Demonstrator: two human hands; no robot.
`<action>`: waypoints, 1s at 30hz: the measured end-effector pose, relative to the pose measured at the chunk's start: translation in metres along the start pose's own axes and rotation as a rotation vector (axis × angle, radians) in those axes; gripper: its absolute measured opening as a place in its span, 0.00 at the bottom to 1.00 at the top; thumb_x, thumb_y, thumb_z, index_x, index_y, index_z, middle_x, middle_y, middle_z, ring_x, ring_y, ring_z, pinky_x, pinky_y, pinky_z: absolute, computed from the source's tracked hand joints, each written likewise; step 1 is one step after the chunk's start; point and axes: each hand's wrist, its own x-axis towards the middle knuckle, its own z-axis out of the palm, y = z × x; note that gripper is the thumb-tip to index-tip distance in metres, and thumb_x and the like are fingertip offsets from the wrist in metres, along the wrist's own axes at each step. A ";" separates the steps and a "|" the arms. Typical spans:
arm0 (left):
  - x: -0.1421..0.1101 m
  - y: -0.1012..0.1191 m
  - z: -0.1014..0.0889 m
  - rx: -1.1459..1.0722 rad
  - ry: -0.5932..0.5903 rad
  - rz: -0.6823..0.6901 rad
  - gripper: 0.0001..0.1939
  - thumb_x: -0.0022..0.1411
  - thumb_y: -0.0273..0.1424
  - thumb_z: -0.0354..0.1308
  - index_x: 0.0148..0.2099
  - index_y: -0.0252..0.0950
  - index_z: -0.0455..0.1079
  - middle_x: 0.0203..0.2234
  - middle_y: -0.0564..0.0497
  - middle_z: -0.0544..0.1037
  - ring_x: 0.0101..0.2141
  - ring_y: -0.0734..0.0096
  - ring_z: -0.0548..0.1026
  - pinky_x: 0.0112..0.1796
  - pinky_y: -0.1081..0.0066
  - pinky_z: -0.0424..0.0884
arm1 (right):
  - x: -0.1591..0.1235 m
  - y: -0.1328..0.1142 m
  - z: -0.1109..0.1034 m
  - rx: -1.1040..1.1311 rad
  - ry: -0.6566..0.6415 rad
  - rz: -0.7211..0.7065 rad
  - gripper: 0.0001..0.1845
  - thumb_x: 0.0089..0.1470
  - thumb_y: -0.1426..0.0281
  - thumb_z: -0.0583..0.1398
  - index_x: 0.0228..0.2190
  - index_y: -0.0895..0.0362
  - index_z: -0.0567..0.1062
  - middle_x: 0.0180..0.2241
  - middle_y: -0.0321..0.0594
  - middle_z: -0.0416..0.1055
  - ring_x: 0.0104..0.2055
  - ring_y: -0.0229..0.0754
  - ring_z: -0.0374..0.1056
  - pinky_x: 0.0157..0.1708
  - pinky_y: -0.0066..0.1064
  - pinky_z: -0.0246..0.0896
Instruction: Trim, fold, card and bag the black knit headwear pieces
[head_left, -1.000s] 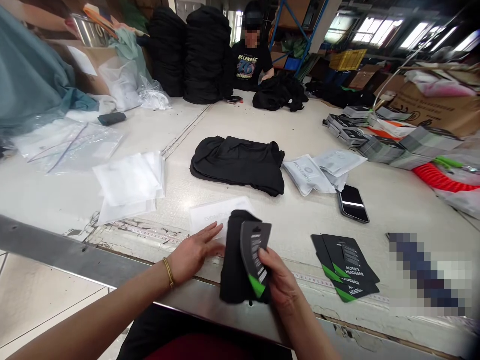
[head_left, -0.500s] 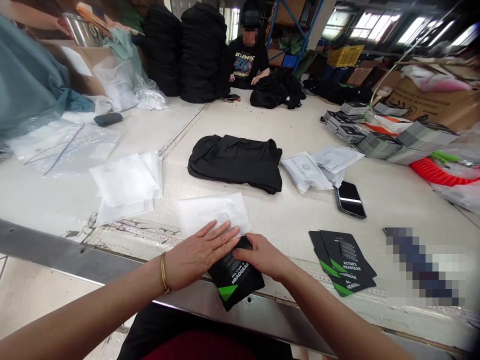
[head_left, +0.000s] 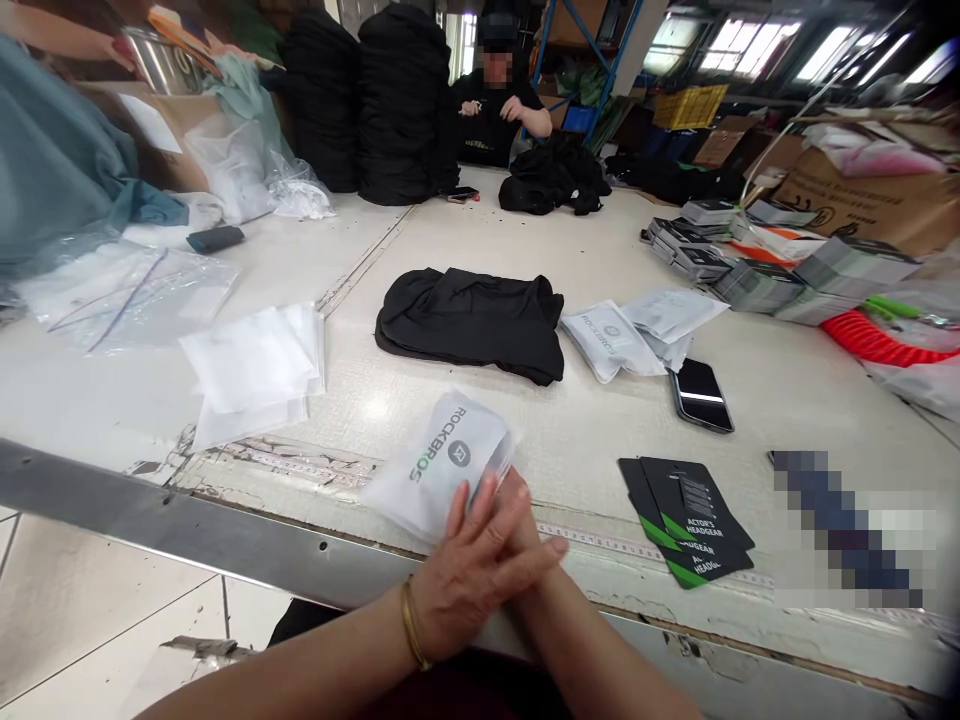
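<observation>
A frosted white bag point(head_left: 427, 470) printed ROCKBROS lies slanted near the table's front edge, plumped out, with a faint green tint showing through. My right hand point(head_left: 516, 510) reaches into or against its near right end, and its fingertips are hidden there. Across that hand lies my left hand point(head_left: 480, 560), its fingers stretched and apart, the tips by the bag's mouth. The packed black headgear is no longer visible outside the bag. Beyond the bag rests folded black fabric point(head_left: 472, 325). Black cards point(head_left: 694, 520) marked ACTOR'S HEADGEAR overlap to the right.
Flat white bags point(head_left: 255, 365) are stacked at left. Filled printed bags point(head_left: 615, 340) sit beside a phone point(head_left: 701, 397). Bundled cards point(head_left: 757, 285) and a red coil point(head_left: 885, 340) occupy the far right. Across the table, a person point(head_left: 499, 110) works near tall black stacks point(head_left: 405, 110).
The headgear with its card has gone from view as the bag turned and filled out. My left hand has moved right, over my right hand. The person opposite has raised both hands.
</observation>
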 end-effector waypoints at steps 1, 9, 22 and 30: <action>0.002 0.008 0.003 -0.019 0.011 -0.011 0.35 0.62 0.18 0.41 0.66 0.49 0.37 0.65 0.48 0.30 0.62 0.42 0.34 0.54 0.39 0.53 | -0.005 0.002 -0.001 0.007 -0.035 0.046 0.23 0.46 0.54 0.62 0.45 0.43 0.71 0.55 0.37 0.63 0.55 0.47 0.61 0.47 0.46 0.62; 0.008 -0.029 -0.056 -0.198 -0.074 -0.183 0.31 0.66 0.37 0.43 0.67 0.41 0.36 0.65 0.48 0.45 0.63 0.59 0.43 0.60 0.55 0.50 | 0.001 -0.036 -0.011 0.346 -0.459 0.222 0.31 0.57 0.47 0.45 0.52 0.50 0.66 0.56 0.40 0.63 0.56 0.49 0.60 0.51 0.46 0.59; 0.000 -0.032 -0.044 0.040 -0.451 -0.152 0.36 0.61 0.52 0.42 0.66 0.43 0.42 0.64 0.45 0.49 0.62 0.51 0.45 0.58 0.49 0.46 | 0.019 -0.052 -0.036 -0.198 -0.262 0.115 0.25 0.52 0.51 0.55 0.34 0.60 0.77 0.34 0.45 0.76 0.30 0.41 0.70 0.28 0.31 0.67; 0.096 -0.087 -0.054 -0.018 -0.392 -0.429 0.18 0.64 0.33 0.44 0.53 0.37 0.66 0.48 0.47 0.74 0.49 0.61 0.69 0.50 0.63 0.62 | 0.055 -0.051 -0.049 -0.289 0.023 0.007 0.14 0.44 0.59 0.63 0.23 0.58 0.72 0.25 0.39 0.72 0.17 0.33 0.64 0.10 0.23 0.56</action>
